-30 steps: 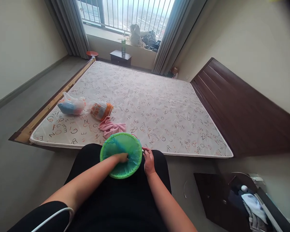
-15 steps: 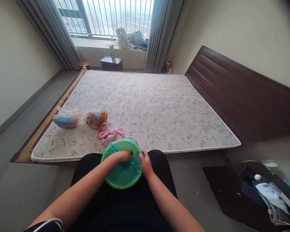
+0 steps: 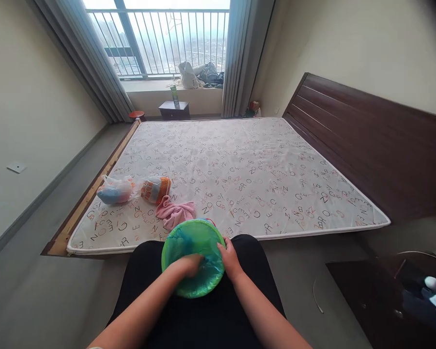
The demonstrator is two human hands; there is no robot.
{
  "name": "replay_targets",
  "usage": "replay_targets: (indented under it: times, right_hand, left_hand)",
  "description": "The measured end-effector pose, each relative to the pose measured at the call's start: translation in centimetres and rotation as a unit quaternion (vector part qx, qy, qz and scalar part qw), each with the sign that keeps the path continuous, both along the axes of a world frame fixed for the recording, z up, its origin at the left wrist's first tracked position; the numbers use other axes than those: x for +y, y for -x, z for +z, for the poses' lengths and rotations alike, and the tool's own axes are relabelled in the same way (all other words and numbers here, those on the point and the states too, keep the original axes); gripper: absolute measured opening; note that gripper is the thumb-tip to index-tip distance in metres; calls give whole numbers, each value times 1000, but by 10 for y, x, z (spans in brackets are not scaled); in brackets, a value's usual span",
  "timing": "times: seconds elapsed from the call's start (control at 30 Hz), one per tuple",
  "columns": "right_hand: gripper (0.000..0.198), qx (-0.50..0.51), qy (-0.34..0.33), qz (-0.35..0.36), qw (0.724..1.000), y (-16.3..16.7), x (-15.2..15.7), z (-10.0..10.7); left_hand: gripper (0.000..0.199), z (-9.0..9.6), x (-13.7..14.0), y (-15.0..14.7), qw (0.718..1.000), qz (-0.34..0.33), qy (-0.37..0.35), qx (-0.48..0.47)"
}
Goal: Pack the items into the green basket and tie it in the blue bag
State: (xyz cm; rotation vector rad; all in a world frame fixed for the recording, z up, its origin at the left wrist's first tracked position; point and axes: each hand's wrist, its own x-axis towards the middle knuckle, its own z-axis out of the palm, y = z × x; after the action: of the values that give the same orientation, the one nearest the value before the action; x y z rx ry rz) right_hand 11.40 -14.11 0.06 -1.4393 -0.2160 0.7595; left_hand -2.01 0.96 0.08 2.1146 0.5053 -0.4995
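Observation:
On my lap rests a round green bin [image 3: 179, 237], its mouth facing me and its inside covered with thin, shiny green-blue plastic. My right hand [image 3: 230, 259] grips the bin's right rim, thumb on the inner side and fingers around the outside. Reaching into the mouth, my left hand [image 3: 189, 265] is against the plastic lining; its fingertips are hidden. Just beyond the bin, a crumpled pink towel [image 3: 176, 212] lies on the mattress [image 3: 240, 165].
Two filled plastic bags, one bluish [image 3: 115, 190] and one orange-printed [image 3: 155, 189], sit on the mattress at left. A dark headboard [image 3: 363, 140] stands right. A nightstand [image 3: 174, 111] with a green bottle [image 3: 175, 96] is near the window. A cable [image 3: 317, 296] lies on the floor.
My left hand has moved lower inside the bin, toward the near side of its mouth. My right hand keeps its hold on the rim. The view has tilted up and shifted left.

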Motion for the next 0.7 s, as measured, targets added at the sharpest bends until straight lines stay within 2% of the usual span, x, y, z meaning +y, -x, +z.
replay_targets:
  times: [0.07,0.13,0.17,0.23,0.3,0.33,0.37,0.43,0.53,0.6,0.7]
  right_hand:
    - [32,7,3,-10,1000,-1,3,-3]
    - [32,16,6,-16,1000,-2,7,-5]
    - [32,21,10,-19,1000,-3,8,-6]
    - [32,27,24,-25,999,-6,9,-6]
    - [35,27,42,-30,998,-8,10,-5]
    - [37,24,50,-31,998,-9,10,-5]
    - [38,19,57,-31,998,-9,10,-3]
    - [41,7,69,-25,997,-9,10,-1]
    - [43,-9,84,-13,996,-8,11,2]
    - [43,-16,88,-7,996,-8,11,3]
    - [42,-38,94,1,995,-9,9,1]
  left_hand:
    - [31,26,3,11,999,-9,-4,-33]
    - [31,51,16,25,992,18,-23,-124]
    - [30,61,25,32,980,60,-45,-185]
    - [25,71,47,49,933,179,-106,-295]
    - [25,64,67,63,882,277,-157,-347]
    - [31,54,75,69,870,306,-165,-351]
    - [41,43,82,73,869,322,-155,-342]
    - [60,18,91,76,880,350,-87,-308]
    - [71,-8,96,71,888,358,22,-290]
    - [68,-12,97,69,891,347,42,-290]
    - [65,-6,97,70,906,328,31,-264]
